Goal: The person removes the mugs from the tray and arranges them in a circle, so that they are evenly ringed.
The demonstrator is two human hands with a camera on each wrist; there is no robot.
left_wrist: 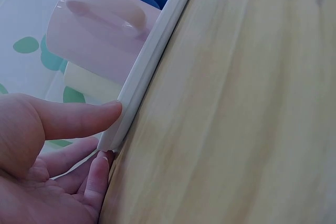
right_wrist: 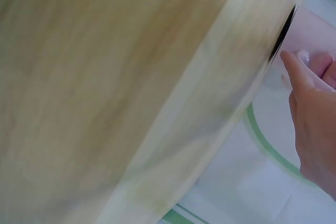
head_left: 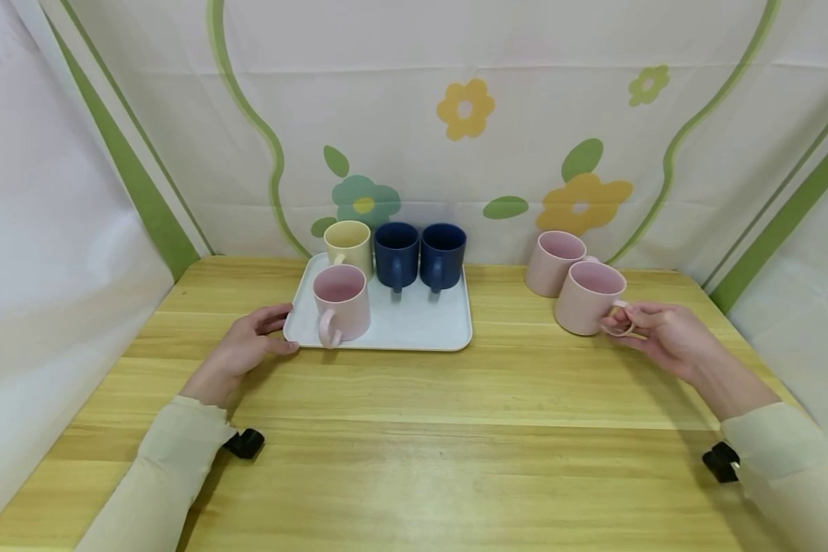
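Note:
My right hand pinches the handle of a pink mug at the right of the table. In the right wrist view its fingers are at the handle, and a dark shadow shows beneath the mug's base. Another pink mug stands close behind it. My left hand holds the front left corner of a white tray, with the thumb against the front rim and the other fingers round the left side. Upright on the tray, a third pink mug stands near that corner.
At the back of the tray a yellow mug and two dark blue mugs, one in the middle and one on the right, stand in a row. A flowered cloth backdrop hangs behind the wooden table.

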